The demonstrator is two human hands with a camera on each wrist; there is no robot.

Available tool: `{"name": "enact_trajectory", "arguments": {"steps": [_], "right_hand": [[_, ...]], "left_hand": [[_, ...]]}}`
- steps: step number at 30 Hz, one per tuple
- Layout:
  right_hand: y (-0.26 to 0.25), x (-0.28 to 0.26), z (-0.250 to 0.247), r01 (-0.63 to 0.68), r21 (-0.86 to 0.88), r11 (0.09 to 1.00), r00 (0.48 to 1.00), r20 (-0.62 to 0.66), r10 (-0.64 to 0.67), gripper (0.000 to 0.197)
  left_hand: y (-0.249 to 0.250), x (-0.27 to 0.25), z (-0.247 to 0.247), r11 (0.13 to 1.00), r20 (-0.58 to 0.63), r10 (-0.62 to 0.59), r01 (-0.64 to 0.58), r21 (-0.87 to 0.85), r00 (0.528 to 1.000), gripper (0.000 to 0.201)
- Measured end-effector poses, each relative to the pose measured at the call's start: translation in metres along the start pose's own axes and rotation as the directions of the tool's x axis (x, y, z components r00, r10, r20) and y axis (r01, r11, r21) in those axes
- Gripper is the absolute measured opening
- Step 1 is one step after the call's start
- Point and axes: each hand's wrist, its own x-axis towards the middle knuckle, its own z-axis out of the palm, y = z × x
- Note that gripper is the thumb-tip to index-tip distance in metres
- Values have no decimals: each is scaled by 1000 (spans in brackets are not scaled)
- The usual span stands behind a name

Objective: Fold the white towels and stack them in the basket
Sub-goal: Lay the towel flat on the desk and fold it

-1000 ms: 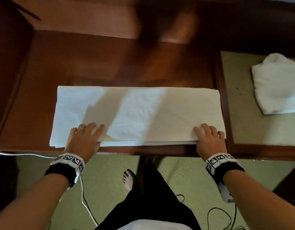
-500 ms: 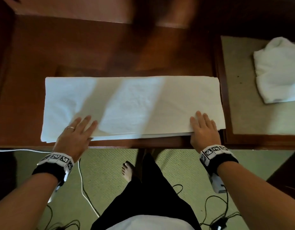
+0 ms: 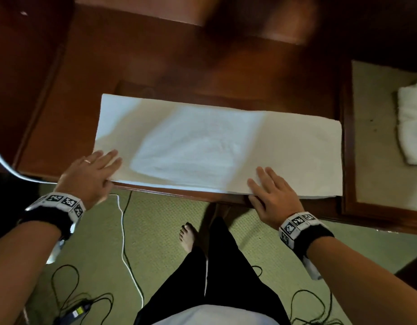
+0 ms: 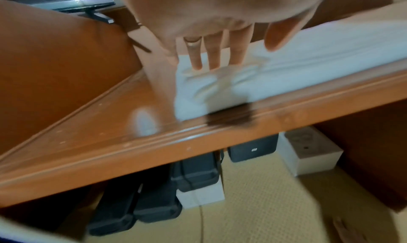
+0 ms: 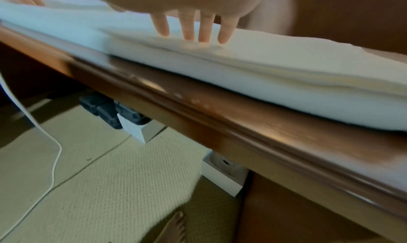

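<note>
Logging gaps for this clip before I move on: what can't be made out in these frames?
- Basket: in no view, so the stack cannot be checked.
- Second white towel: cut off by the head view's right edge; folded or bunched, unclear.
- Layers of the folded towel: wrist views show stacked edges, motion-blurred, uncountable.
- Left hand and right hand: palms hidden beneath.
- Far desk: blurred.

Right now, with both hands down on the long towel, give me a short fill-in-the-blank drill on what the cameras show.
1. The folded towel lies on a wooden ____.
2. The left hand wears a ____ on one finger.
3. Both it and the right hand rest on the towel with fingers ____.
4. The second towel, crumpled, lies at the ____ edge of the head view.

Missing words: desk; ring; straight; right
</note>
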Motion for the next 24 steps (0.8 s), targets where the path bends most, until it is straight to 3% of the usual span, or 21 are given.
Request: {"name": "enact_trajectory", "arguments": {"steps": [2, 4, 6, 8, 11, 14, 16, 19, 21, 24], "right_hand": [[-6, 7, -10, -31, 60, 998, 1000, 1, 31, 52], [-14, 21, -20, -116, 86, 990, 993, 28, 114, 59], [-24, 35, -18, -222, 63, 973, 969, 128, 213, 61], [-35, 44, -12, -274, 31, 961, 942, 211, 262, 63], [-40, 43, -7, -286, 15, 958, 935, 224, 276, 65], [-35, 33, -10, -251, -7, 968, 932, 267, 244, 66], [-35, 33, -16, -228, -14, 974, 935, 275, 223, 67], [-41, 46, -30, -241, 57, 969, 960, 161, 229, 67], [-46, 64, -33, -227, 105, 968, 973, 73, 220, 66], [-56, 96, -26, -206, 106, 973, 978, 36, 203, 69]], "left_hand": [[11, 3, -12, 998, 22, -33, 34, -47, 999, 64], [28, 16, -23, 989, -38, -55, 49, -137, 998, 67], [55, 34, -30, 975, -90, -64, 43, -219, 994, 67], [84, 52, -33, 970, -88, -26, 3, -242, 996, 67], [96, 67, -20, 983, -17, 70, -72, -170, 997, 75], [56, 62, -5, 980, 53, -103, 111, -168, 993, 79], [28, 54, -4, 949, 120, -244, 262, -172, 962, 83], [24, 56, -19, 928, 133, -324, 342, -149, 937, 92], [51, 67, -32, 931, 59, -299, 305, -200, 952, 90], [112, 90, -41, 976, -13, -100, 95, -198, 995, 82]]}}
